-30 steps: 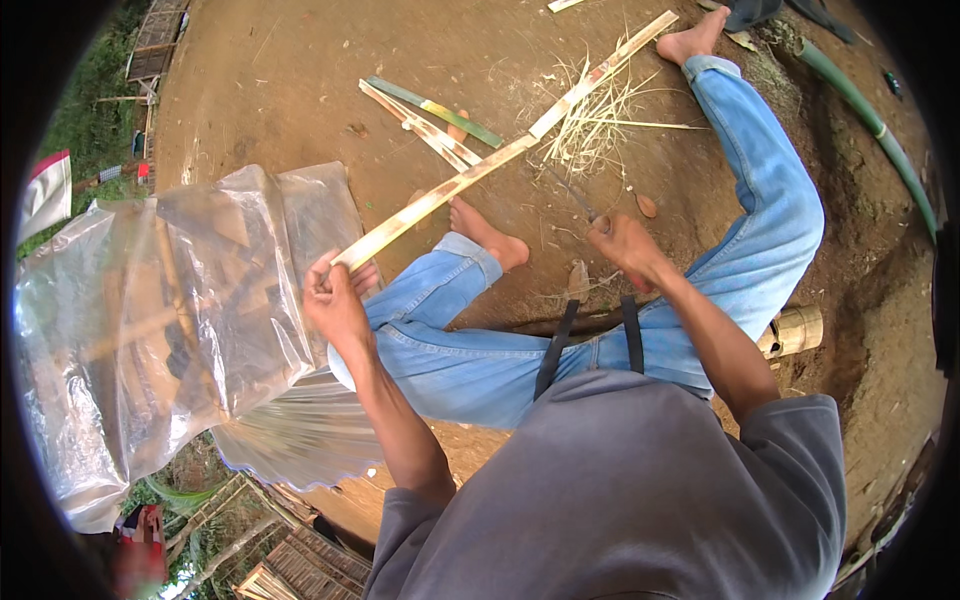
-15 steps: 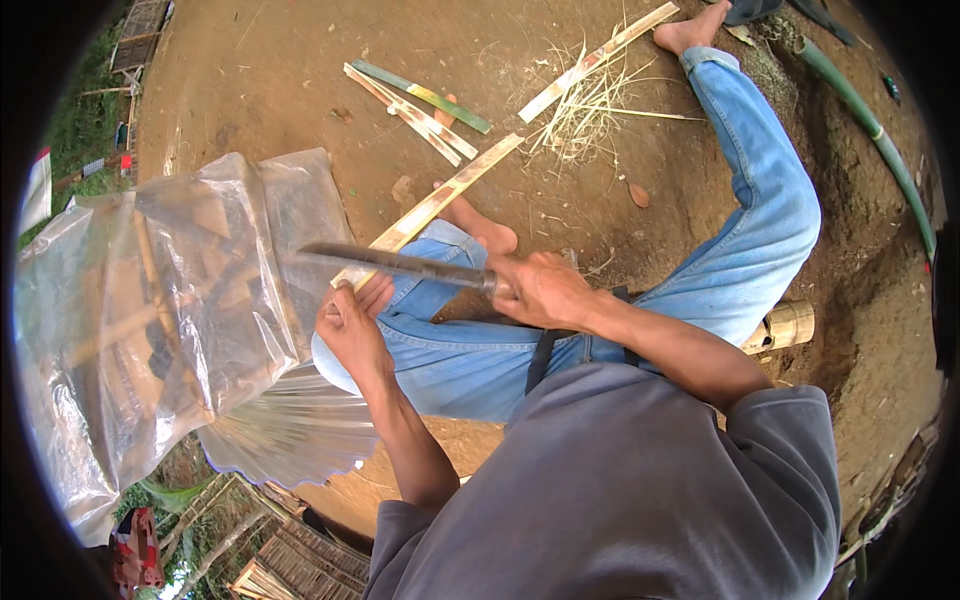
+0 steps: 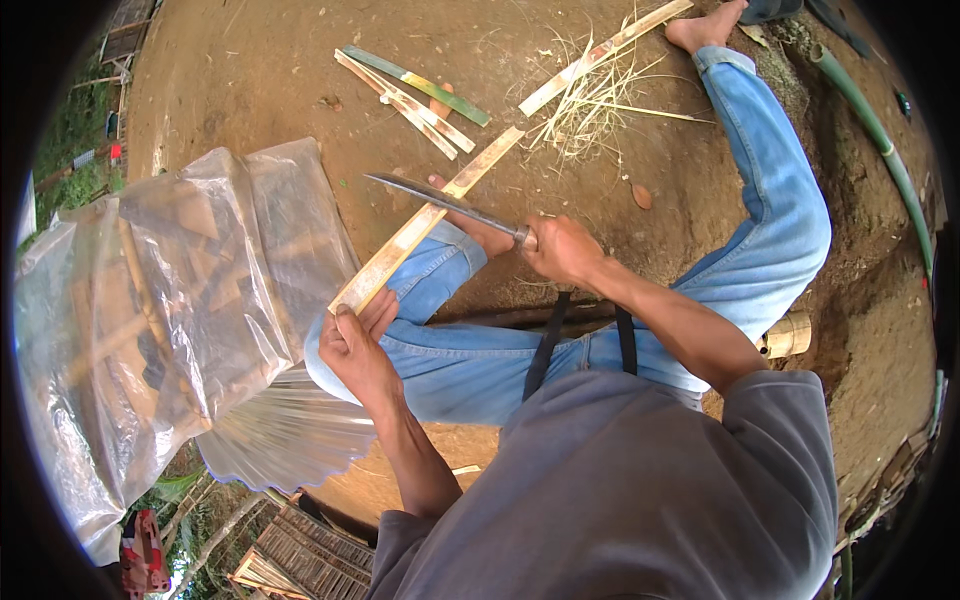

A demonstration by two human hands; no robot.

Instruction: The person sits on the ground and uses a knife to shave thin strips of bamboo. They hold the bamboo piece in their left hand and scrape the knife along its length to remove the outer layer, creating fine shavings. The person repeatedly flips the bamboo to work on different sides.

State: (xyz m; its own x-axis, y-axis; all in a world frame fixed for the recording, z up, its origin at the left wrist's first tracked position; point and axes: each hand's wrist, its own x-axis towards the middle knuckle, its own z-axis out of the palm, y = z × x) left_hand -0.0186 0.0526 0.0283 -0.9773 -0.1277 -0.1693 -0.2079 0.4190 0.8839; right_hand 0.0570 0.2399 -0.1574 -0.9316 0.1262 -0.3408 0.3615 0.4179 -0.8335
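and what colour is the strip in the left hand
The strip is pale yellow with brownish patches, seen best in the head view.

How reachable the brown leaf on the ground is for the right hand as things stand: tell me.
Probably yes: the brown leaf lies near the right hand, with nothing visible between them. But that hand grips the knife, so it would likely need freeing first.

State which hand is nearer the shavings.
Right. In the picture, the right hand, holding a knife, is below the shavings; the left hand, holding a strip, is farther down-left.
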